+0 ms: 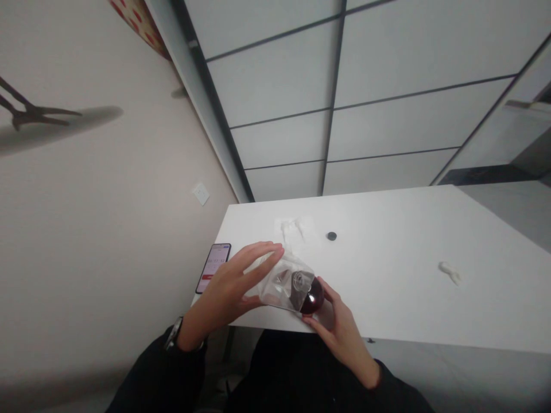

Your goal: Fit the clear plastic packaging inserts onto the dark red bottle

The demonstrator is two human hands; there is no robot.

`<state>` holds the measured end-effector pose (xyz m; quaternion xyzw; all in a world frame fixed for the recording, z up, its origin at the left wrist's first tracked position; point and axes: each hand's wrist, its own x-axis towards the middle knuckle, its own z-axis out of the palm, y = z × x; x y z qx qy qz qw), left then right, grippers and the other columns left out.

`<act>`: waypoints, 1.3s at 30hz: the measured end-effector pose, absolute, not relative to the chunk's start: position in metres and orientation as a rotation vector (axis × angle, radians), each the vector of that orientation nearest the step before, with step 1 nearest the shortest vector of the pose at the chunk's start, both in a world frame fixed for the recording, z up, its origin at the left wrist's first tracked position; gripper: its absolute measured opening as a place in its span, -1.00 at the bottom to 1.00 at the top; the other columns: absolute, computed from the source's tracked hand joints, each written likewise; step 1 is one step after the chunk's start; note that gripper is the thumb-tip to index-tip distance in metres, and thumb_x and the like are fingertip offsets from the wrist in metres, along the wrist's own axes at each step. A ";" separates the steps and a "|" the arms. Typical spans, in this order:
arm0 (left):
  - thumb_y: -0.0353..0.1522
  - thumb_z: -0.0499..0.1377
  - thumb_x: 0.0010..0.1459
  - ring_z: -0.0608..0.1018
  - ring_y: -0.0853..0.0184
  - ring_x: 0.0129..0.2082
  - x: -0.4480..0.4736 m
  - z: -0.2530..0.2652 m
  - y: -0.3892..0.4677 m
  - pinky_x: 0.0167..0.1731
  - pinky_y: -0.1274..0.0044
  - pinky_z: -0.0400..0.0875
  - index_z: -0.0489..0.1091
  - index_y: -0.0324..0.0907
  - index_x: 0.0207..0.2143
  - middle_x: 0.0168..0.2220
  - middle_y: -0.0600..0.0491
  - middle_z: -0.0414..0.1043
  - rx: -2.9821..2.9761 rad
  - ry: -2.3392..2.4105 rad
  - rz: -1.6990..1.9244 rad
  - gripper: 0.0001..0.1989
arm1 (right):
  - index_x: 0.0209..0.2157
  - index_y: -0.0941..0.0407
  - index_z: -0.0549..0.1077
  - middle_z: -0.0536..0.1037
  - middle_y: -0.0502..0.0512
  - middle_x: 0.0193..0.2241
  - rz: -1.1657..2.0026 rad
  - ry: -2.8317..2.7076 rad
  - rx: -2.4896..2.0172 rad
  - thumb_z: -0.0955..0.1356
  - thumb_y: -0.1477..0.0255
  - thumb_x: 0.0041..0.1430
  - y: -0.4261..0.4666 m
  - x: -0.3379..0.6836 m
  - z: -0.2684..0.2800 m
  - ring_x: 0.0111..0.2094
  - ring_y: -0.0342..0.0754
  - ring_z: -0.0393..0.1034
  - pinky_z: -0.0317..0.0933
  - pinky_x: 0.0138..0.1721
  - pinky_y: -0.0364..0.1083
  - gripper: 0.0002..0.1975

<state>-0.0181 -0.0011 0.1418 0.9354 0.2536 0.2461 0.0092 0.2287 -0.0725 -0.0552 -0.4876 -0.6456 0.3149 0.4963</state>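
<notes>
Above a white table [396, 292], the left hand [232, 284] is clamped on a clear plastic bag [278, 289] partly covering a glossy dark-red bottle [316, 298], clasped by the right hand [342, 327].

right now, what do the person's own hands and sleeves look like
The sleeves are black and long. The left hand is gloveless, with a silvery band, perhaps a watch, at its wrist; the right hand is gloveless, no band visible.
</notes>
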 end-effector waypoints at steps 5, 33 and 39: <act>-0.19 0.23 0.41 0.51 0.00 0.28 -0.013 0.155 -0.001 0.20 0.16 0.54 -0.06 -0.06 0.53 0.27 -0.25 0.43 3.024 0.793 0.608 -0.21 | 0.42 0.04 0.24 0.47 0.30 0.31 0.743 -1.551 -1.173 0.49 0.19 0.30 -0.072 0.227 -0.058 0.31 0.28 0.42 0.33 0.33 0.27 -0.24; -0.14 0.41 0.25 0.52 0.05 0.18 0.026 0.219 0.007 -0.06 0.35 0.54 0.08 -0.07 0.44 0.24 -0.13 0.46 3.164 0.776 -0.050 -0.15 | 0.43 0.03 0.21 0.48 0.29 0.31 0.686 -1.599 -1.154 0.49 0.21 0.31 -0.071 0.228 -0.058 0.30 0.27 0.44 0.40 0.27 0.24 -0.24; -0.14 0.43 0.23 0.51 0.06 0.18 0.032 0.225 0.005 -0.07 0.37 0.54 0.12 -0.08 0.43 0.24 -0.14 0.46 3.193 0.755 -0.098 -0.15 | 0.40 0.04 0.23 0.52 0.31 0.27 0.672 -1.586 -1.150 0.49 0.20 0.30 -0.070 0.227 -0.057 0.25 0.27 0.49 0.41 0.25 0.25 -0.26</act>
